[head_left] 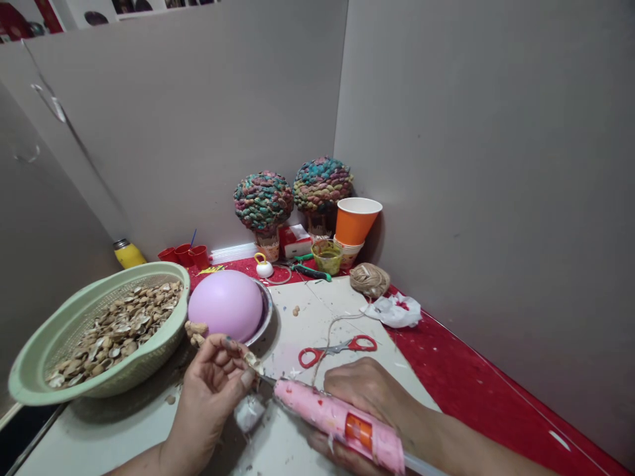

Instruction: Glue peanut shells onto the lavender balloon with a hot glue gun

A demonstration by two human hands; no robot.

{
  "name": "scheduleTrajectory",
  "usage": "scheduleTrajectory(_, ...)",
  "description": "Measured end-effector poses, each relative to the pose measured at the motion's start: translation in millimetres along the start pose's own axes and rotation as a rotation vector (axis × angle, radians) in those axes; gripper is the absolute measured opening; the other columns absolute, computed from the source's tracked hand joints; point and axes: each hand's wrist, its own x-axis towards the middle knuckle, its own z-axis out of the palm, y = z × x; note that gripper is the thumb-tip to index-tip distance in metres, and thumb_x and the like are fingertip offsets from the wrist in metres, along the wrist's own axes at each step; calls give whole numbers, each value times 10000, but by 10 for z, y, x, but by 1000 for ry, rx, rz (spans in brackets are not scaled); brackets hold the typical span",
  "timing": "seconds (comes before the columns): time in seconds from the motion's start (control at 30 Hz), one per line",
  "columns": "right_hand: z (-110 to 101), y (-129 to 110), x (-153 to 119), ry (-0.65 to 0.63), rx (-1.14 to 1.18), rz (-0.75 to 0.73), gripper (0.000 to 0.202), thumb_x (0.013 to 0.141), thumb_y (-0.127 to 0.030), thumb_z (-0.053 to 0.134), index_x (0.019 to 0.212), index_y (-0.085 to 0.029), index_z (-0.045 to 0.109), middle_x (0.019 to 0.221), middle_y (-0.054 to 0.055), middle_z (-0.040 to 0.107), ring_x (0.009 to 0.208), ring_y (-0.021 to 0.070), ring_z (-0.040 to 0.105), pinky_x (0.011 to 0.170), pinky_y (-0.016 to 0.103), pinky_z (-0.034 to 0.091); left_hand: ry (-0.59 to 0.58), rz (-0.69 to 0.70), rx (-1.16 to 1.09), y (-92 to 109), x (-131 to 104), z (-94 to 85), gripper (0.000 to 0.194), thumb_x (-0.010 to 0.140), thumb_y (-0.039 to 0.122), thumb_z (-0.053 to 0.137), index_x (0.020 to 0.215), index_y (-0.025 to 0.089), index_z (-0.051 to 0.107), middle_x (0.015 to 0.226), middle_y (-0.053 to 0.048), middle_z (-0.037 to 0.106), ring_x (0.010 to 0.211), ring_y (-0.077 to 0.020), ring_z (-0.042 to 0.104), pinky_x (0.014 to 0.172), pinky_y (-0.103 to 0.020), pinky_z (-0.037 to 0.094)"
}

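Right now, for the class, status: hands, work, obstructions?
Left hand pinching peanut shell. Right hand gripping pink glue gun, nozzle close to shell. Scissors just beyond right hand.

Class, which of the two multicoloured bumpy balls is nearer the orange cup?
The ball on the right, behind and left of the orange cup; the other ball stands farther left.

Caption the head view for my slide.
Left hand holds a peanut shell at the nozzle of a pink glue gun in the right hand.
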Motion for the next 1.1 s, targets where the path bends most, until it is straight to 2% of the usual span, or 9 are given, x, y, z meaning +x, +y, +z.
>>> scheduleTrajectory(0.2, 80, 45, -29, 30, -30, 7, 317, 816, -384, 502, 571, -210, 400, 498, -47, 356, 446, 106, 245, 456, 289, 159, -8, 6, -35, -43, -5, -37, 298, 734, 225, 813, 901, 202, 566, 813, 3, 629, 723, -110, 568, 658, -212, 485)
scheduleTrajectory(0.33, 122, 88, -53, 65, -34, 2, 357, 819, -427, 498, 559, -211, 385, 500, -54, 332, 456, 107, 216, 457, 291, 148, -32, 5, -46, -57, -7, -66, 278, 771, 199, 780, 937, 221, 558, 850, 5, 635, 751, -111, 578, 684, -218, 493)
scheduleTrajectory(0.5, 110, 96, -55, 15, -134, -15, 340, 833, -399, 508, 563, -207, 431, 506, -49, 382, 454, 107, 260, 458, 292, 178, -4, 2, -94, -34, 1, -68, 312, 733, 187, 809, 937, 219, 575, 851, 5, 621, 741, -115, 584, 671, -223, 508)
scheduleTrajectory(0.77, 130, 93, -27, 88, -99, -65, 383, 825, -429, 468, 530, -222, 340, 467, -50, 370, 433, 104, 263, 434, 290, 182, 15, -4, -83, -2, -8, -23, 344, 674, 222, 852, 885, 207, 580, 796, 7, 629, 701, -110, 574, 636, -202, 493)
scheduleTrajectory(1.0, 107, 110, -54, 57, -156, -85, 352, 823, -417, 517, 549, -210, 438, 485, -43, 427, 432, 105, 306, 452, 299, 174, 17, -10, -99, 79, -33, -21, 346, 683, 225, 844, 911, 209, 584, 801, 4, 624, 697, -117, 573, 638, -223, 510)
scheduleTrajectory(1.1, 68, 201, -54, 1, -222, 11, 341, 860, -432, 515, 611, -199, 521, 533, -22, 510, 449, 116, 387, 481, 308, 175, 56, 0, -110, 233, -62, -8, 372, 658, 220, 858, 916, 213, 590, 819, 0, 632, 705, -126, 583, 624, -225, 528)
